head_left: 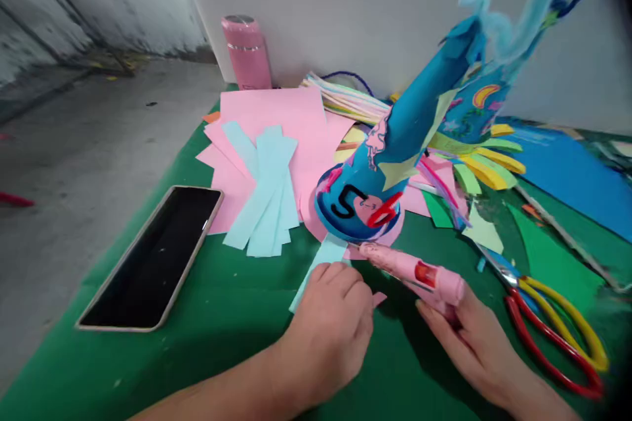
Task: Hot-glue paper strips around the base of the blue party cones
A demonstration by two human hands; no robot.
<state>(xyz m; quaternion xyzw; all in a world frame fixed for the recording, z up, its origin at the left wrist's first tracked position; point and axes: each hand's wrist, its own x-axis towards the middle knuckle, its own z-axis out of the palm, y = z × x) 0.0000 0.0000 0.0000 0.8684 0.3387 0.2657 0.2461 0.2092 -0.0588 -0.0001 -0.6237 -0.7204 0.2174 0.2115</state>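
Observation:
My right hand (459,329) is wrapped round a pink glue gun (412,270), its nozzle pointing left at the base of a blue paper cone hat (419,118). The nozzle tip is by the upper end of a light blue paper strip (326,253), next to a bit of pink paper. My left hand (333,322) is closed, its fingers curled down on this strip; the fingertips are hidden. The hat leans to the right, with a black 5, a red 6, a pale star and light blue fuzzy stems at its tip.
More light blue strips (269,197) lie on pink sheets (276,108). A phone (153,256) is at the left, a pink flask (247,52) at the back. Red-and-yellow-handled scissors (513,283) lie right of my right hand. Behind the hat stands another decorated blue piece (476,105).

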